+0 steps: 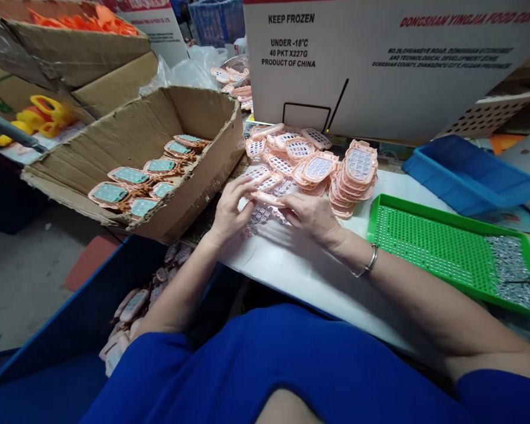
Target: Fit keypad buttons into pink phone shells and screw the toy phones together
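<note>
My left hand (230, 213) and my right hand (314, 217) pinch opposite ends of a pink plastic toy casing (267, 199), seen nearly edge-on above the white tabletop (287, 253). Under it lie small translucent keypad pieces (259, 215). Just behind my hands is a loose heap of pink casings with rows of holes (282, 165). To the right of my right hand, more casings with pale keypads (360, 162) stand in an uneven stack. The face of the held casing is turned away.
A cardboard box (207, 194) at left holds casings with green circuit boards. Below it, a blue bin (53, 347) contains pink pieces. On the right are a green perforated tray (424, 247) with small screws (512, 265) and a blue basket (468, 171). A large carton (357, 88) stands behind.
</note>
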{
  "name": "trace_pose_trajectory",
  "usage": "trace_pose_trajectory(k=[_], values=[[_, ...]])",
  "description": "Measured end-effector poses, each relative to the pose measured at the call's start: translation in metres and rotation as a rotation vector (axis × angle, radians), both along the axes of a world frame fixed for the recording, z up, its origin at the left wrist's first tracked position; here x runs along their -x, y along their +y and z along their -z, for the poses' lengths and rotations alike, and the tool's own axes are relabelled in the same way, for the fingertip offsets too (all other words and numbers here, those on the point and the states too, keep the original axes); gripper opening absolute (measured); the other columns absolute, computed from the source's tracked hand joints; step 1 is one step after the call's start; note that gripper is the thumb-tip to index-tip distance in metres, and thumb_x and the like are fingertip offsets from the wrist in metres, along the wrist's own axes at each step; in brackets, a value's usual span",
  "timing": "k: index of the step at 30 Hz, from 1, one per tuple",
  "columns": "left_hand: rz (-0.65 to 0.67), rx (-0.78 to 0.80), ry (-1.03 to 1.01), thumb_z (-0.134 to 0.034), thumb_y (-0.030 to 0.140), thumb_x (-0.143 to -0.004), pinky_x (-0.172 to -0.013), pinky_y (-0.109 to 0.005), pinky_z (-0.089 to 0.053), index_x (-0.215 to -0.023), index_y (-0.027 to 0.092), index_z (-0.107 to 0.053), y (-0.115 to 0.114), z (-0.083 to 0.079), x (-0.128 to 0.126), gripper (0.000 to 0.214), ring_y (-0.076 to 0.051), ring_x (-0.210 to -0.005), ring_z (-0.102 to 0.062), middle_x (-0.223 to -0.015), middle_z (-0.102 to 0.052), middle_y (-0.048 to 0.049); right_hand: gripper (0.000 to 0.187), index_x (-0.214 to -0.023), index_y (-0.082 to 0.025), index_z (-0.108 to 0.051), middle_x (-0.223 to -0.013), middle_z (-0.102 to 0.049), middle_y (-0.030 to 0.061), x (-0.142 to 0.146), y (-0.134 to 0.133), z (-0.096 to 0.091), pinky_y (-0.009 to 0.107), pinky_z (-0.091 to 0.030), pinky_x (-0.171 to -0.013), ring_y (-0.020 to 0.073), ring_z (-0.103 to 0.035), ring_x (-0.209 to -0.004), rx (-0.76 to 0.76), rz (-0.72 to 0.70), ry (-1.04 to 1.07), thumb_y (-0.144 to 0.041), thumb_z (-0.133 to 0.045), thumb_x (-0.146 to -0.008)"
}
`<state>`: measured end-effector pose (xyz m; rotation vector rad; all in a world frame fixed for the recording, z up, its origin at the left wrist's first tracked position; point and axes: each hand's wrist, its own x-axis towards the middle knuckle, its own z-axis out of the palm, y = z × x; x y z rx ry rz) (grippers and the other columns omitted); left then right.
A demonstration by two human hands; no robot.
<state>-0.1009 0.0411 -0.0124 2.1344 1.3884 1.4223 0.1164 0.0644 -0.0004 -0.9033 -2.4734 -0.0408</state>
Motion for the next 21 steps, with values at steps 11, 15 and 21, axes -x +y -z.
trace_pose_trajectory(k=[11, 15, 21], values=[[0.015, 0.616, -1.532, -0.059, 0.053, -0.081, -0.086, -0.040, -0.057, -0.109, 0.021, -0.064, -0.040, -0.009, -0.031, 0.043, -0.024, -0.098, -0.070, -0.096, -0.072, -0.0067, 0.034, -0.105, -0.014, -0.067, -0.122, -0.068, 0.0136, 0.032, -0.001, -0.013, 0.033, -0.053, -0.089, 0.0201, -0.064, -0.109, 0.106, -0.485, 0.068, -0.001, -0.045, -0.082], [0.039, 0.670, -1.590, -0.049, 0.054, -0.085, -0.075, -0.035, -0.057, -0.116, 0.021, -0.065, -0.036, -0.010, -0.021, 0.048, -0.021, -0.086, -0.071, -0.098, -0.074, -0.0069, 0.040, -0.104, -0.020, -0.069, -0.114, -0.069, 0.0083, 0.055, 0.053, -0.031, 0.038, -0.049, -0.096, 0.0220, -0.061, -0.111, 0.323, -0.228, -0.090, 0.000, -0.047, -0.077], [0.132, 0.744, -1.629, -0.035, 0.068, -0.090, -0.065, -0.033, -0.054, -0.128, 0.024, -0.060, -0.037, -0.012, -0.023, 0.063, -0.022, -0.077, -0.070, -0.100, -0.074, -0.0092, 0.063, -0.133, -0.013, -0.058, -0.128, -0.062, 0.0176, 0.106, 0.135, -0.019, 0.038, -0.050, -0.092, 0.0290, -0.061, -0.110, 0.398, -0.133, -0.404, -0.022, -0.075, -0.073]])
